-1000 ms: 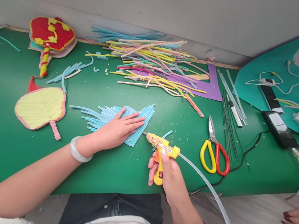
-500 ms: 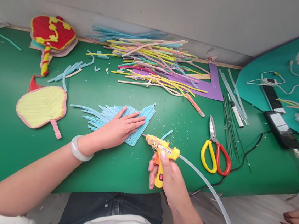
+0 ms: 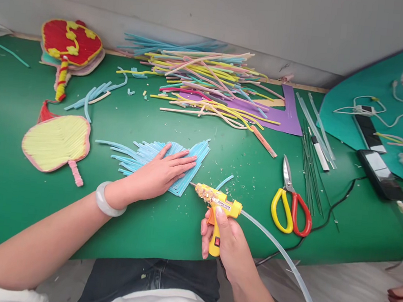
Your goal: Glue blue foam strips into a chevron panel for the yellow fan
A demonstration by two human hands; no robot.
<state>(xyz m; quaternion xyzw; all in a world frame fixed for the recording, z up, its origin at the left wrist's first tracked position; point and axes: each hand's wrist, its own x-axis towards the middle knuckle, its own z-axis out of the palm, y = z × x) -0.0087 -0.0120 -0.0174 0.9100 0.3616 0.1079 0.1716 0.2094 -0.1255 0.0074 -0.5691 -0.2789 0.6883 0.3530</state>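
The left hand lies flat, fingers extended and slightly apart, on the light-blue chenille-stem panel directly beneath it. The right hand is wrapped around the yellow hot-glue gun, nozzle just beside the panel's edge, right of the left hand. Sound practice calls for even palm pressure and a nozzle clear of bare fingertips.
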